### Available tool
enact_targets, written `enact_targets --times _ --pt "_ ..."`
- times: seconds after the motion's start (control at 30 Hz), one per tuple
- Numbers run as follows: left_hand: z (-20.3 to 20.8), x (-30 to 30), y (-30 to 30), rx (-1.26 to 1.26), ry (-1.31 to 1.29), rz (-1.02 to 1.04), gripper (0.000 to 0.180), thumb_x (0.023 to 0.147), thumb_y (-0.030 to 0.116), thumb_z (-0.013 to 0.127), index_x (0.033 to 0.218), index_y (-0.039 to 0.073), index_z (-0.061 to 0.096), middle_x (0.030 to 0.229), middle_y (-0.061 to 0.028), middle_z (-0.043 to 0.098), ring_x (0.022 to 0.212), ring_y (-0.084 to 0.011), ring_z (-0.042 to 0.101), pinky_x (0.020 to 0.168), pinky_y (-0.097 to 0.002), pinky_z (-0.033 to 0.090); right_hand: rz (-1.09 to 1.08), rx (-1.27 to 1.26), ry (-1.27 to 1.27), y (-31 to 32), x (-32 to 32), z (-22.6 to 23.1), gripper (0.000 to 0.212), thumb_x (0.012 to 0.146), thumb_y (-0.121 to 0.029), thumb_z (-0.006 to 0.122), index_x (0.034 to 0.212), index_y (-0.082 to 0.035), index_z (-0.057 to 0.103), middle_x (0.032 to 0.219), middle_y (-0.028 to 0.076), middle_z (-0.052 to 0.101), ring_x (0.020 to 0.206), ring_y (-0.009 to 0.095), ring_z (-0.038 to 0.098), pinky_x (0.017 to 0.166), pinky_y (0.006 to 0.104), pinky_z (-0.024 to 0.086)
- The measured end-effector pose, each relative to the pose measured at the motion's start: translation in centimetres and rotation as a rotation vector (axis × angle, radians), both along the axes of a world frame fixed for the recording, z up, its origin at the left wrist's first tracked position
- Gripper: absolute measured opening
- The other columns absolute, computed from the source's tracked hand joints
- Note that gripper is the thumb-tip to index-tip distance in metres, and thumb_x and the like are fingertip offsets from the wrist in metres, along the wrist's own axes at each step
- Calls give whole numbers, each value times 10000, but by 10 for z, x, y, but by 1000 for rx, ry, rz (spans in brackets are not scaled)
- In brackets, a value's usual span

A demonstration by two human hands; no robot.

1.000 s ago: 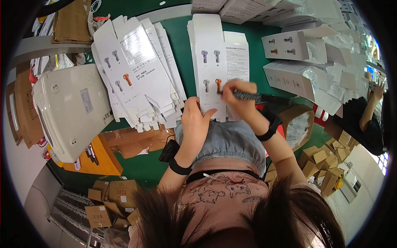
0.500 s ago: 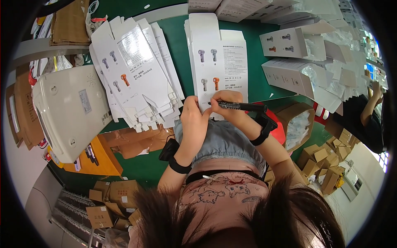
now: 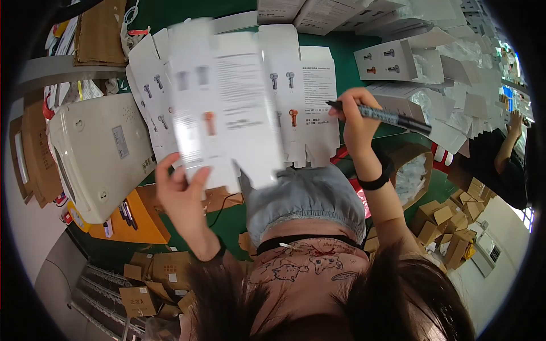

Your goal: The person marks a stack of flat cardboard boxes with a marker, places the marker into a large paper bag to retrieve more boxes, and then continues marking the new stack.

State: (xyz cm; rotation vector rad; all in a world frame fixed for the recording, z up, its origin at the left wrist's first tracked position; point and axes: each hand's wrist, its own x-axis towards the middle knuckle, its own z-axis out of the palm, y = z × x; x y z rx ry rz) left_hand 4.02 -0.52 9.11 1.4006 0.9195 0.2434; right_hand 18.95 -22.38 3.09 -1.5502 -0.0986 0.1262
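Observation:
My left hand (image 3: pixel 185 196) grips the lower edge of a flat white printed carton (image 3: pixel 244 136), held up and blurred by motion. Behind it, to the left, lies a pile of similar flattened cartons (image 3: pixel 149 108), partly covered by the raised one. Another short stack of flat cartons (image 3: pixel 318 85) rests on the green table in front of me, with small printed pictures and text. A black marker pen (image 3: pixel 392 117) is pinched in my right hand (image 3: pixel 359 122), its tip pointing left over the right side of that stack.
Opened white boxes (image 3: pixel 384 59) with clear plastic bags stand at the right. A cream-coloured machine (image 3: pixel 102 153) sits at the left beside an orange surface (image 3: pixel 145 219) with pens. Brown cardboard boxes (image 3: pixel 441 219) are heaped on the floor. Another person's arm (image 3: pixel 509 139) shows far right.
My left hand has lifted a flat carton off the front stack and carried it left over the pile. My right hand has moved up and right with the marker pen, off the stack.

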Motion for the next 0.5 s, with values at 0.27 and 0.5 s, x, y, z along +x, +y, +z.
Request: enact_targets --times 0.27,0.5 --pt "-24 10 -36 794 160 -318 499 689 198 686 1083 -5 458 1056 -191 458 978 -336 423 833 -388 361 199 -347 42 30 18 -30 116 782 -81 555 713 11 547 569 25 556 492 43 496 473 182 388" --pt "-67 19 -86 602 200 -590 504 686 205 682 1032 -60 428 936 -200 457 883 -366 441 765 -389 381 208 -392 -27 37 19 -41 114 765 -80 574 711 19 561 560 14 550 503 35 474 474 180 373"
